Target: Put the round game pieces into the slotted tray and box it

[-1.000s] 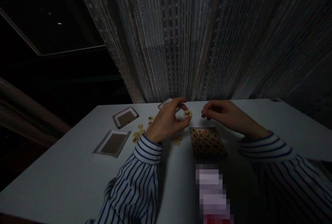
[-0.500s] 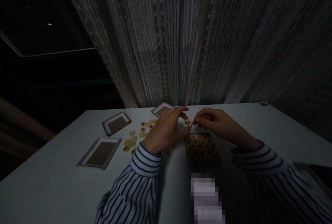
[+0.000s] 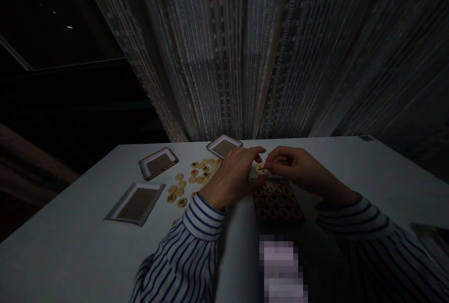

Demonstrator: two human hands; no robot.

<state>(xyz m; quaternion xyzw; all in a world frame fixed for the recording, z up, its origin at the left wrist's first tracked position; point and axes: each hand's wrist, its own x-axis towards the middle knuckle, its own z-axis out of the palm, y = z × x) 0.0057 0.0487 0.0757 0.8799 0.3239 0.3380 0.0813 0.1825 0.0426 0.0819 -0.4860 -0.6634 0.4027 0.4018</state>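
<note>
A round wooden game piece (image 3: 261, 169) with a dark carved character is pinched between the fingertips of my left hand (image 3: 234, 176) and my right hand (image 3: 293, 168). Both hands hover above a dark box (image 3: 278, 201) packed with similar round pieces in rows. Its near part shows, while its far edge lies under my hands. A loose scatter of wooden pieces (image 3: 192, 179) lies on the table to the left of my left hand, some marked in red and others in black.
Three shallow rectangular white-rimmed trays with brown centres (image 3: 135, 204) lie at the far left of the white table (image 3: 63, 219). A blurred, pixelated patch (image 3: 281, 268) covers the table's near edge. A striped curtain (image 3: 263, 60) hangs behind the table.
My right hand has come in from the right, and its fingers now meet the piece that my left hand held. The piece has shifted slightly right, and the view has tilted slightly.
</note>
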